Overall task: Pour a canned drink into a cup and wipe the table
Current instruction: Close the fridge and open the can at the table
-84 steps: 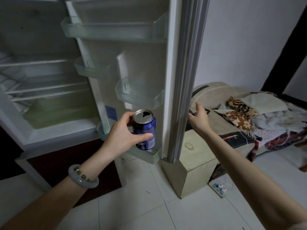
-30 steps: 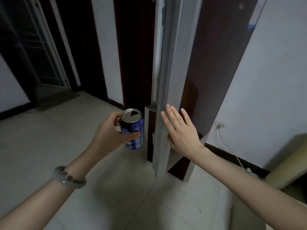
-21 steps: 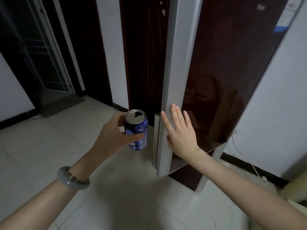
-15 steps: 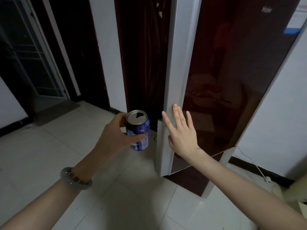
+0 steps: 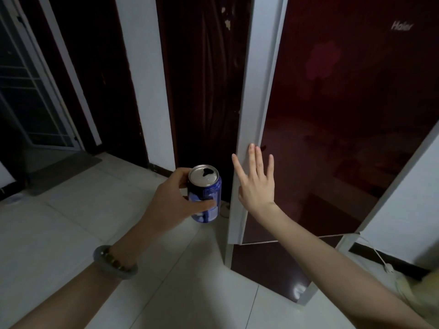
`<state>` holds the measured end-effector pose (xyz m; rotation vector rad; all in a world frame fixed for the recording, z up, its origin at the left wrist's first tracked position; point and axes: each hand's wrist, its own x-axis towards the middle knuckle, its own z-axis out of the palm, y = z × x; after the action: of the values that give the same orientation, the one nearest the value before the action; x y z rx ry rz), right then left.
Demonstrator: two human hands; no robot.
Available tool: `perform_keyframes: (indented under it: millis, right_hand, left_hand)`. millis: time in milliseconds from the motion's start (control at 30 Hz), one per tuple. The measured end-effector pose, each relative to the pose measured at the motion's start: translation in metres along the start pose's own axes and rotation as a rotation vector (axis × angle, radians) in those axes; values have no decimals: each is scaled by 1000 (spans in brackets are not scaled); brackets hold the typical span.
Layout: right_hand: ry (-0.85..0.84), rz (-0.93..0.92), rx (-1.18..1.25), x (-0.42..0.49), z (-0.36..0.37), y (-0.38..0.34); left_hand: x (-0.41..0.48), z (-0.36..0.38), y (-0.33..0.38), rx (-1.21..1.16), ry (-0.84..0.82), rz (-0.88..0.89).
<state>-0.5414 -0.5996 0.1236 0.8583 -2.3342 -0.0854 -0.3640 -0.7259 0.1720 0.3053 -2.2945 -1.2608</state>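
A blue drink can (image 5: 207, 202) with a silver top and an open mouth hole stands upright in my left hand (image 5: 174, 200), which grips it around the side at waist height above the floor. My right hand (image 5: 255, 182) is flat, fingers spread, pressed against the dark red fridge door (image 5: 344, 119) near its white left edge. No cup, cloth or table is in view.
The tall fridge stands at the right on a pale tiled floor (image 5: 95, 233). A dark doorway (image 5: 204, 79) lies behind the can. A glazed door (image 5: 26, 86) with a mat is at far left. A white cable (image 5: 380, 257) runs along the right wall.
The fridge door has swung from wide open to nearly flush under my right hand. The can came out of the door shelf and stays in my left hand. The view turned left.
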Motion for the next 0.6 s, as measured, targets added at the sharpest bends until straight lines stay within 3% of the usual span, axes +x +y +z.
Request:
perform_keyframes:
  millis: [433, 600]
  right_hand:
    - [74, 95, -13, 115, 86, -7]
    - [28, 114, -46, 147, 113, -2]
  left_hand:
    - [164, 7, -58, -30, -24, 60]
    - [213, 14, -76, -48, -50, 61]
